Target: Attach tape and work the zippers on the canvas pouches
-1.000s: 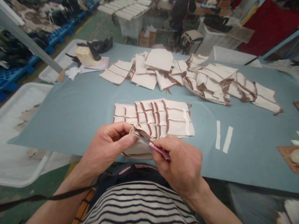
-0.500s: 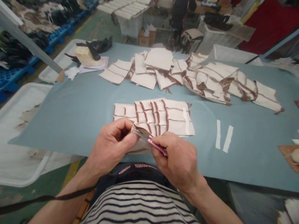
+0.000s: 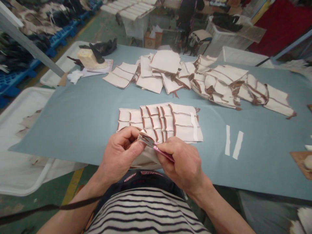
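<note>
My left hand point(image 3: 122, 152) pinches the edge of a cream fabric piece point(image 3: 146, 157) with brown trim, close in front of my body. Closed round the pink handles of a small pair of scissors point(image 3: 163, 153) is my right hand point(image 3: 182, 164). The metal blades point left and meet the fabric edge at my left fingertips; whether they are cutting through it I cannot tell. Just beyond both hands, several cream pieces with brown edging lie in an overlapping row point(image 3: 158, 120). A white strip point(image 3: 194, 126) rests on the row's right end.
On the blue-green table point(image 3: 85, 130), a heap of cream fabric pieces point(image 3: 168, 61) spreads along the far side. Two white strips point(image 3: 227, 139) lie to the right. A yellowish block point(image 3: 87, 58) stands at the far left. White bins point(image 3: 24, 143) flank the table's left edge.
Both hands have shifted slightly, with the scissors still at the fabric edge. The fabric between them has tilted a little. The pieces on the table have not moved.
</note>
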The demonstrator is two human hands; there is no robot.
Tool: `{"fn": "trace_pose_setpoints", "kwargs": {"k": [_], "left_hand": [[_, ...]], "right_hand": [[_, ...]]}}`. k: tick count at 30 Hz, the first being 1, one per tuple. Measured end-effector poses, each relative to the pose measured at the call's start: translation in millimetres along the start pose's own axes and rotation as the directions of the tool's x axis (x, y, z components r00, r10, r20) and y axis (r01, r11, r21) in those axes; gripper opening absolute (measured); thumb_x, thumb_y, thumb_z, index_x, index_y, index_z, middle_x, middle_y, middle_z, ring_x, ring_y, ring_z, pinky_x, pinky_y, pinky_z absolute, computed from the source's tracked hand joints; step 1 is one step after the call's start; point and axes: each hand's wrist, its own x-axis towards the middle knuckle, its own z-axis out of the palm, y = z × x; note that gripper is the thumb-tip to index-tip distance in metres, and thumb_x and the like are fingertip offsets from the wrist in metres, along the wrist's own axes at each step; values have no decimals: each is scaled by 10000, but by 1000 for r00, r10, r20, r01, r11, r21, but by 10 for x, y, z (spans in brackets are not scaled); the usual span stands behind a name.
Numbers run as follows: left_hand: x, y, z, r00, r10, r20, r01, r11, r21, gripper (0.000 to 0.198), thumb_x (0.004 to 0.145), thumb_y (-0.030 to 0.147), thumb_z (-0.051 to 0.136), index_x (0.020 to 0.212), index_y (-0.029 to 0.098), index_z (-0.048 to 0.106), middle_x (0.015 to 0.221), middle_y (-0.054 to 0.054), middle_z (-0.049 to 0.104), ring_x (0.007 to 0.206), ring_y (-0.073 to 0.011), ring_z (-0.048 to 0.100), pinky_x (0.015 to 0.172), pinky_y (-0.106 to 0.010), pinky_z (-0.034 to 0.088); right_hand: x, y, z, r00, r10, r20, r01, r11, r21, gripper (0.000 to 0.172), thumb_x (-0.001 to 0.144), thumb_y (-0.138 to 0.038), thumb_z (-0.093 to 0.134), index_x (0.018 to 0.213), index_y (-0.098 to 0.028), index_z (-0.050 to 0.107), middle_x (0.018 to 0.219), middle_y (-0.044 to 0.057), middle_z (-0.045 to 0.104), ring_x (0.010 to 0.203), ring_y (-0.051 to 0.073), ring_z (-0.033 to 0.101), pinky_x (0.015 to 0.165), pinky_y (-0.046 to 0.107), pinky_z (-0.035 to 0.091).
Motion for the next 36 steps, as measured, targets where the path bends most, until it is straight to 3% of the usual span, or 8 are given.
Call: {"fn": "trace_pose_setpoints", "kwargs": {"k": [3,13,17,21,23,28,33,36], "left_hand": [[18,-28,-3,1000,-3,20,3,1000,11,187,842,327,794,780,178,698,716,20,627,638,-131,534,575,-211,424],[22,-106,10,994,10,104,1,995,-96,191,850,246,777,734,182,640,746,36,580,607,-97,481,535,-184,394],[42,-111,69,998,-5,70,14,992,-129,179,828,246,783,750,185,634,722,47,566,590,-97,472,527,-187,398],[25,-137,196,973,-23,231,34,998,-44,124,805,202,727,714,173,647,700,21,604,668,-135,573,622,-209,477],[-4,-156,239,957,-46,285,58,998,-31,154,819,225,710,697,168,636,684,14,606,665,-137,568,623,-214,468],[-36,-191,129,956,-127,264,135,991,-12,242,875,337,748,741,155,660,703,11,617,601,-111,514,550,-200,393],[-8,-261,-18,961,-68,269,101,989,-110,197,920,336,725,818,169,706,757,2,696,618,-118,569,563,-199,429],[23,-254,-26,968,-11,252,27,998,-62,150,908,268,702,790,177,716,756,12,708,630,-112,579,567,-190,429]], "right_hand": [[-3,-11,-8,999,45,-8,-45,999,4,176,1066,-109,560,955,-238,604,718,-27,696,649,131,637,644,251,477],[-2,135,23,995,-78,68,73,995,70,252,1077,-100,565,861,-219,614,665,-17,617,602,139,568,588,273,401],[-18,166,97,997,-6,72,-4,992,128,231,1088,-151,560,881,-232,624,697,-21,660,593,129,597,584,252,433],[61,108,197,991,132,7,-130,956,264,120,1064,-196,600,961,-242,644,771,-13,717,645,140,657,611,248,498],[111,84,213,958,285,1,-267,894,360,69,1038,-230,647,973,-249,633,789,-24,720,634,136,656,590,242,502],[-45,226,198,797,604,-4,-533,706,467,93,1076,-336,602,1077,-243,606,675,-76,625,546,128,589,553,235,480],[-788,654,330,739,656,151,-658,752,-45,310,1115,-360,433,1236,-212,678,883,33,775,790,190,721,825,322,553],[-1357,936,454,663,723,193,-699,691,-186,279,1085,-293,463,1068,-193,723,833,55,763,752,213,707,751,332,531]]}}
